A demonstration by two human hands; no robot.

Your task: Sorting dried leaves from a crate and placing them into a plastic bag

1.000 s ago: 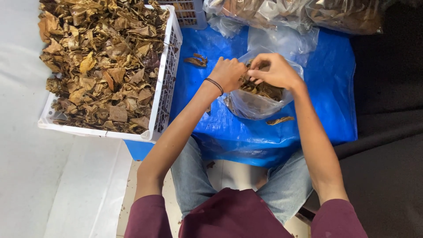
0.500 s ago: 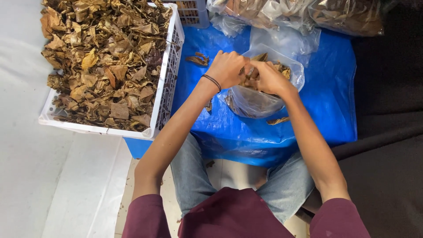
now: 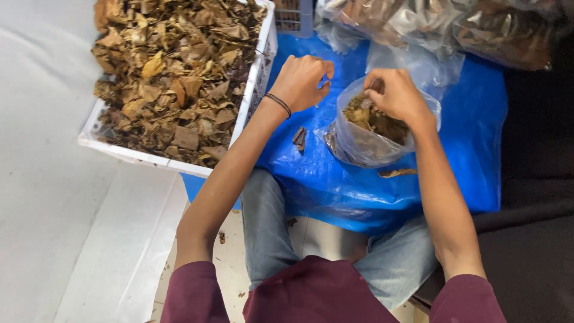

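The right hand (image 3: 397, 96) rests on the mouth of a small clear plastic bag (image 3: 371, 140), its fingers curled over the rim and down into the opening — whether they pinch the plastic or a leaf inside cannot be told, since the back of the hand hides them. The bag sits on a blue plastic sheet (image 3: 466, 143) spread over the person's lap, partly filled with dry brown leaves; held at the rim like this, its mouth stays open. The left hand (image 3: 302, 81), a dark band at the wrist, hovers just beside the bag, fingers loosely bent toward the thumb, with nothing clearly held. A white crate (image 3: 254, 96) heaped with dried leaves stands to the left, within easy reach. A loose leaf scrap (image 3: 299, 137) lies on the sheet below the left hand, and filled clear bags (image 3: 430, 24) lie beyond.
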